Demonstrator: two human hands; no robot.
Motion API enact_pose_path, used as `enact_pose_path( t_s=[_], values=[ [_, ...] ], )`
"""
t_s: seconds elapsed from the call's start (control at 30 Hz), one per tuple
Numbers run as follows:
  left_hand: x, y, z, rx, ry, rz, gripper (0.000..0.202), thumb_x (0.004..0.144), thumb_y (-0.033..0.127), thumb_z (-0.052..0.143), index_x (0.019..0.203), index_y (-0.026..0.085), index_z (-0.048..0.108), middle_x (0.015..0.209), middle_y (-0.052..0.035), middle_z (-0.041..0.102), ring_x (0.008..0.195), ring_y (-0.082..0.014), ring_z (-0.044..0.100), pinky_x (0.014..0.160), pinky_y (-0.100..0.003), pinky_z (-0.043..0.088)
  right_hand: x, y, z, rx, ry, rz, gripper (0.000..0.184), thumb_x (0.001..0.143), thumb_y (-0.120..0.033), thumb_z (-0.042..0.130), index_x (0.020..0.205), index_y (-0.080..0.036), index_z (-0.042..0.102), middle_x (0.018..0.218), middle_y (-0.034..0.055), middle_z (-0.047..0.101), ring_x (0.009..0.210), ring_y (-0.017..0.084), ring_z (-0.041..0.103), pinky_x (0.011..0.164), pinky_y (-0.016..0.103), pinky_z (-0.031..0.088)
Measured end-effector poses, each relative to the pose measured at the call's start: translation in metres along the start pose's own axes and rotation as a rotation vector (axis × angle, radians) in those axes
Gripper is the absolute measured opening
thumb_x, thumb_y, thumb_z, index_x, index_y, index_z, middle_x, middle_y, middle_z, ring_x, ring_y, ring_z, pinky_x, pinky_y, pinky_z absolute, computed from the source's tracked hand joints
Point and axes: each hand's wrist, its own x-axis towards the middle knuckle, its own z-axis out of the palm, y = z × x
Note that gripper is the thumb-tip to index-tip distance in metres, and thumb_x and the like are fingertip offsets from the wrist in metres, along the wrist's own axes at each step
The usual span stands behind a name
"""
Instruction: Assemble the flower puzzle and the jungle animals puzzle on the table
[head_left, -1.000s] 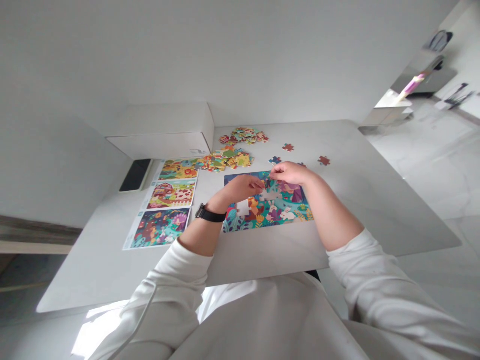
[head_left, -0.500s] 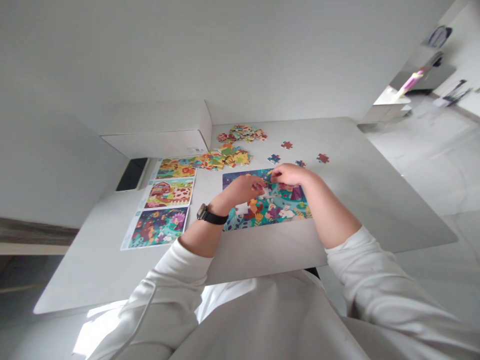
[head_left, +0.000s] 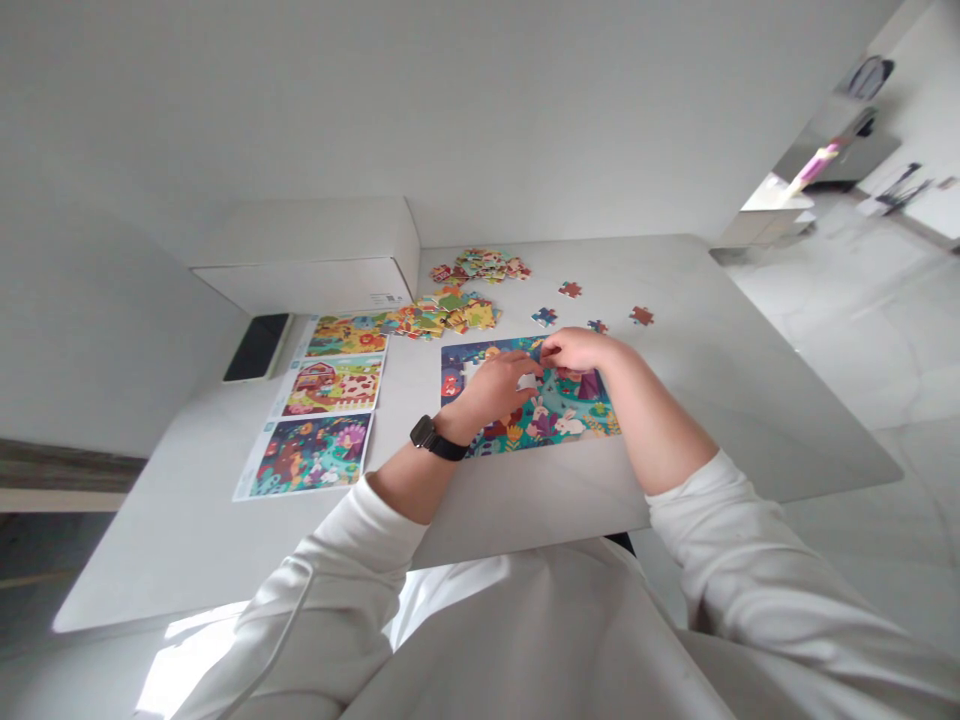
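A mostly assembled jigsaw puzzle [head_left: 570, 425] with rabbits and dark blue and teal woodland lies flat on the table, with white gaps in its upper left and middle. My left hand [head_left: 501, 388], a black watch on its wrist, reaches over the puzzle's middle with its fingers stretched out and apart. My right hand [head_left: 581, 348] rests at the puzzle's upper edge, its thumb and fingers pinched together. Whatever lies between those fingertips is too small to make out. The two hands' fingertips are close together but not touching.
Several loose pieces lie beyond the puzzle, among them a blue piece [head_left: 544, 316] and a reddish-brown piece [head_left: 641, 315]. Left of them are a yellow-green heap of pieces [head_left: 442, 315] and a second heap [head_left: 487, 265]. Picture sheet [head_left: 315, 455], phone [head_left: 259, 348] and white box [head_left: 300, 285] stand left.
My left hand has slid slightly over the puzzle, uncovering its upper left and covering a lower-left gap; its fingers have straightened. My right hand has stayed nearly in place.
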Motion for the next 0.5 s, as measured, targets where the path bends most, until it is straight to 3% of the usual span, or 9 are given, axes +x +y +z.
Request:
enact_pose_path(
  t_s=[0.13,0.23,0.33,0.5],
  values=[
    [0.0,-0.001,0.002,0.014,-0.006,-0.002,0.022,0.093,0.024,0.075,0.115,0.023,0.08,0.124,-0.0091,0.077,0.116,-0.0288,0.074,0.107,-0.042,0.058,-0.004,-0.004,0.0,0.011,-0.012,0.018,0.014,0.097,-0.025,0.07,0.108,-0.024,0.08,0.082,0.0018,0.078,0.058,0.014,0.063,0.06,0.026,0.046],
    [0.0,-0.001,0.002,0.034,-0.016,-0.002,0.022,0.094,0.025,0.074,0.115,0.023,0.08,0.124,-0.0095,0.077,0.115,-0.0289,0.074,0.107,-0.043,0.058,-0.007,-0.01,-0.002,-0.029,-0.03,0.022,0.028,0.089,-0.017,0.076,0.115,-0.025,0.079,0.088,0.0011,0.08,0.061,0.015,0.067,0.062,0.026,0.048],
    [0.0,-0.001,0.002,0.049,-0.028,-0.003,0.022,0.094,0.024,0.073,0.114,0.023,0.081,0.122,-0.0096,0.078,0.115,-0.0286,0.074,0.107,-0.042,0.057,-0.01,-0.015,-0.003,-0.114,-0.02,0.037,0.035,0.086,-0.017,0.079,0.12,-0.025,0.08,0.092,0.002,0.082,0.065,0.017,0.07,0.067,0.027,0.051],
    [0.0,-0.001,0.002,0.067,-0.047,-0.003,0.021,0.096,0.026,0.07,0.114,0.023,0.082,0.123,-0.0097,0.078,0.116,-0.0279,0.073,0.108,-0.041,0.057,-0.012,-0.021,-0.003,-0.233,0.022,0.038,0.032,0.086,-0.02,0.08,0.117,-0.026,0.082,0.099,0.0037,0.084,0.078,0.019,0.075,0.071,0.026,0.051]
  ],
)
